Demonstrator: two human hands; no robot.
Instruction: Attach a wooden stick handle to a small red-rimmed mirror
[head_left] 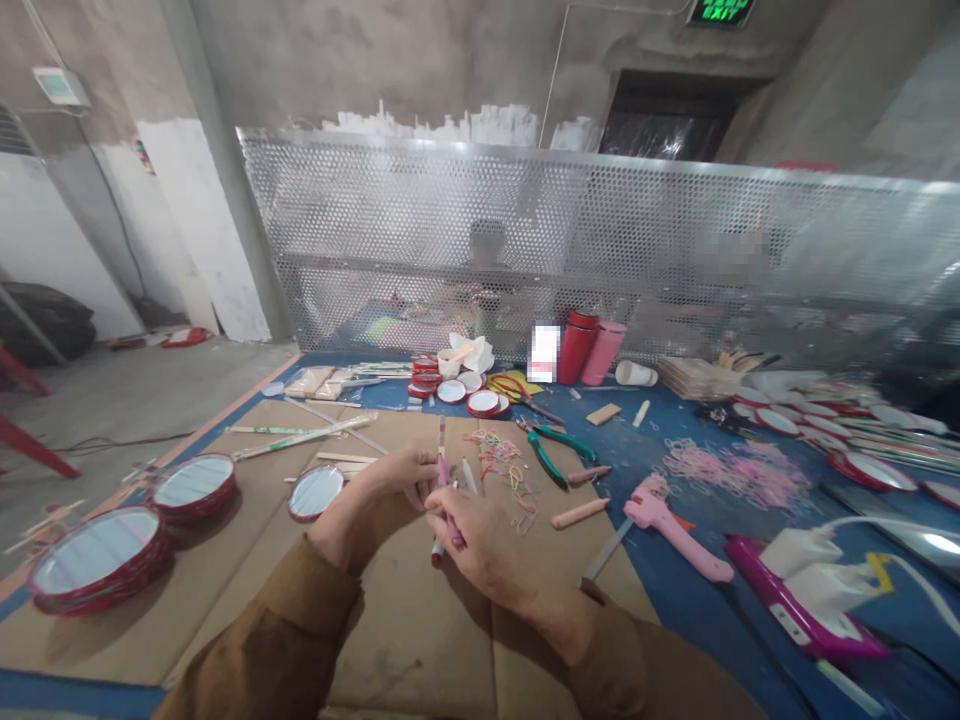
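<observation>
Both hands meet above the brown cardboard (420,640) near the middle of the view. My right hand (469,525) is closed around a purple pen-like tool (453,528), which slants upward to the left. My left hand (409,478) has its fingers curled at a thin patterned stick (442,432) that points away from me. The stick's red and white lower end (437,552) shows below the hands. Left of them lies a small round drum with a white face and red rim (316,491). Colored rubber bands (510,465) are scattered just beyond the right hand.
Two larger red drums (97,550) stand at the left. Green-handled pliers (551,455), a pink glue gun (679,530) and a purple power strip (802,600) lie to the right. Bottles (579,348) stand before a perforated metal screen (390,220).
</observation>
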